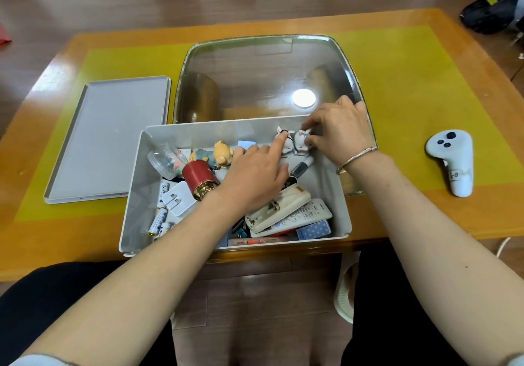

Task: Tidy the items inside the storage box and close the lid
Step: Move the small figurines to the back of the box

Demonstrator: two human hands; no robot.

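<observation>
An open grey storage box [133, 195] sits at the table's near edge, full of small items. Its grey lid [110, 139] lies flat on the table to the left. Two small white rabbit figurines stand at the box's far right corner. My right hand [340, 130] pinches the right rabbit [301, 143] between thumb and fingers. My left hand [255, 175] reaches across the box, its index fingertip touching the left rabbit [285, 147]. Inside also lie a red and gold cylinder [200, 178], a bear figurine [222, 153], a white charger [177, 201], batteries [160, 221] and a remote [306, 215].
A large glass panel [263, 79] is set into the wooden table [425, 82] behind the box. A white handheld controller [453, 161] lies on the yellow mat at the right. A dark bag [490, 14] sits on the floor at the far right.
</observation>
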